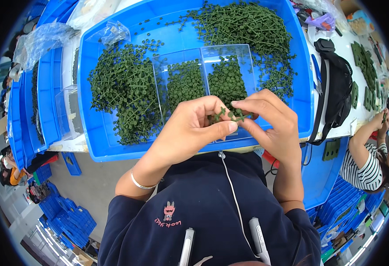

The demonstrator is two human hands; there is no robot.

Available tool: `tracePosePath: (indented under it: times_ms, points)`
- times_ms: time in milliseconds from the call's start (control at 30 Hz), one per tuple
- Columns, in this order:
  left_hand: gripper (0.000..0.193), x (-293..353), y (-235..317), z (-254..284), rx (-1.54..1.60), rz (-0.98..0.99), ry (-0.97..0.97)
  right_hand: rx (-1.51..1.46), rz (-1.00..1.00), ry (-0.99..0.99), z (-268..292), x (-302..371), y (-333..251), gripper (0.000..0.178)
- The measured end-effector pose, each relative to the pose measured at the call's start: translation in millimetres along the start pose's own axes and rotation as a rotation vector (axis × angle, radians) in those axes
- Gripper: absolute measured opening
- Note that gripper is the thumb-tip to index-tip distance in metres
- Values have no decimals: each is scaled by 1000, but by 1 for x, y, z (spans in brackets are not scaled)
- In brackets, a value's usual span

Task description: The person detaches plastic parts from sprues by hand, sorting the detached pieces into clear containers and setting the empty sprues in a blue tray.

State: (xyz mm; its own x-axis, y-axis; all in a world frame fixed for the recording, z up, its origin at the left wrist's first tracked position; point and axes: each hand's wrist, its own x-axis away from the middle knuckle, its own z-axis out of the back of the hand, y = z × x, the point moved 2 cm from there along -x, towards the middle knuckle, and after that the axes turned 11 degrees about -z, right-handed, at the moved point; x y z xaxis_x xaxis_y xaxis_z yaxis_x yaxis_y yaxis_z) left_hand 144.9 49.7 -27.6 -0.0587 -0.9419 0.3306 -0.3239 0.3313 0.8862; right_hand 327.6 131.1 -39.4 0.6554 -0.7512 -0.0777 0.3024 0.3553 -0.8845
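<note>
My left hand (192, 128) and my right hand (270, 122) meet above the near side of a blue plastic tray (170, 37). Between the fingertips of both is a small dark green branched plastic piece (238, 116), its far parts partly hidden by fingers. Each hand pinches with thumb and forefinger. Just beyond them stand two clear plastic boxes side by side, the left box (176, 56) and the right box (227, 49), both holding small round green pieces. Heaps of green branched pieces lie in the tray, one heap (125, 84) to the left and a larger heap (247, 26) at the far right.
A crumpled clear bag (114, 33) lies in the tray's far left corner. Right of the tray are a black bag (336, 84) and flat green parts (365, 62) on the table. More blue trays (50, 93) stand at left. Another person (365, 164) works at far right.
</note>
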Motion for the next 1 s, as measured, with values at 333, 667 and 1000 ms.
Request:
tracePosePath:
  times_ms: [333,667,1000]
  points:
    - [11,5,4,8,-318,-100,62,-13,-37,-36,2,-8,-12,26]
    - [19,5,1,12,-108,-155,98,-439,-258,15,-5,-10,-3,16]
    - [46,3,-4,19,388,-177,60,-84,-65,428,40,-41,6,20]
